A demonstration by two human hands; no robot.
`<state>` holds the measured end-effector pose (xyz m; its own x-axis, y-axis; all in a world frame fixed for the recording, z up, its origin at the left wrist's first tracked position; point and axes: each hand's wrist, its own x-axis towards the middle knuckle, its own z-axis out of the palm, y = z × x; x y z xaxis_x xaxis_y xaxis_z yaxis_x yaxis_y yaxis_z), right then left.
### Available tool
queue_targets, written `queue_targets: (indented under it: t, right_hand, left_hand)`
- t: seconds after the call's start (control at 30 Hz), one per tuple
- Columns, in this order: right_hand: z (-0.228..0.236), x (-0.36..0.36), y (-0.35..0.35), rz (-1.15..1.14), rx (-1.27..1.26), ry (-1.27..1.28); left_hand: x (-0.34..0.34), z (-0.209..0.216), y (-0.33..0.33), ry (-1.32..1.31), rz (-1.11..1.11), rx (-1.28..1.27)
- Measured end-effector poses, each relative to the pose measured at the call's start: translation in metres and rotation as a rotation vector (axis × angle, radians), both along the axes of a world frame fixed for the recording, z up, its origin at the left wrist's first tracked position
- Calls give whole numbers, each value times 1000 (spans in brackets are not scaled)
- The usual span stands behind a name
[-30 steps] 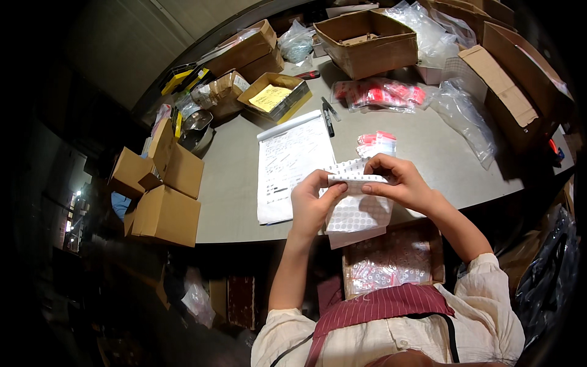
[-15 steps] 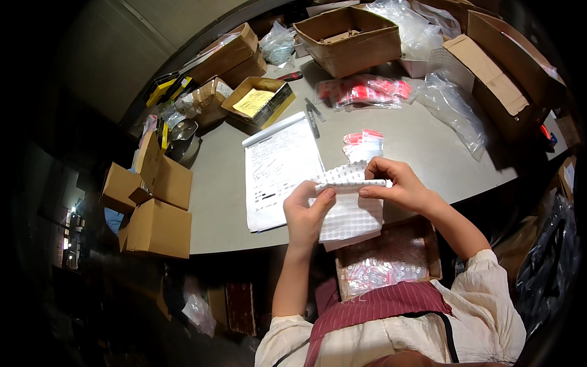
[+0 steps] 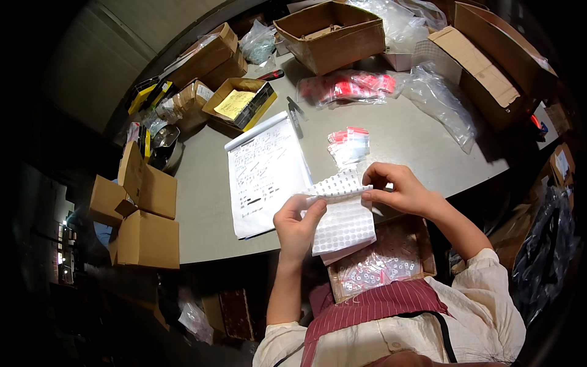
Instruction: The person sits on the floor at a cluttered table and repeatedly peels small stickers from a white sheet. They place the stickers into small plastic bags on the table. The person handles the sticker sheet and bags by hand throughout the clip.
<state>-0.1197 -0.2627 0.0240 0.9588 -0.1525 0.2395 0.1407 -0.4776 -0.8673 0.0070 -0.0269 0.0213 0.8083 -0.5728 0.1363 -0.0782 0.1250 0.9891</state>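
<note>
Both hands hold a folded white sheet of small round printed stickers (image 3: 344,227) above the table's front edge. Its upper part is bent over, making a crease between my hands. My left hand (image 3: 296,225) pinches the left end of the crease with its thumb on top. On the right end, my right hand (image 3: 400,188) grips with thumb and forefinger. Just beyond the sheet lies a fanned stack of small clear zip bags with red tops (image 3: 350,144). Below the sheet, an open cardboard box (image 3: 426,246) at my lap holds many small bags with washer-like rings.
A handwritten notepad (image 3: 263,177) lies left of the sheet, with dark pens (image 3: 295,119) beyond it. Farther back are a box with yellow notes (image 3: 260,110), red-and-clear bags (image 3: 345,90) and a large carton (image 3: 333,52). Open cartons (image 3: 147,238) stand at the left edge.
The whole view has shifted, so the table things appear farther left. Both hands keep their hold on the sticker sheet, and its lower part tilts slightly differently.
</note>
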Motion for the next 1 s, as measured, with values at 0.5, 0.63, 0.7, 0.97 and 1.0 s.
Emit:
queue_targets:
  t: [0.5, 0.63, 0.7, 0.97, 1.0]
  right_hand:
    - [5, 5, 21, -67, -663, -312]
    - [4, 9, 21, -28, -811, -416]
    - [3, 9, 19, 45, -857, -423]
    - [26, 80, -80, -20, -134, 259]
    - [24, 88, -89, -10, -185, 303]
  left_hand:
    - [1, -5, -7, -124, 24, 124]
    - [12, -16, -12, 59, 3, 17]
    - [18, -22, -13, 89, -2, 13]
    - [19, -32, -9, 20, 108, 64]
    - [18, -30, -9, 12, 116, 102]
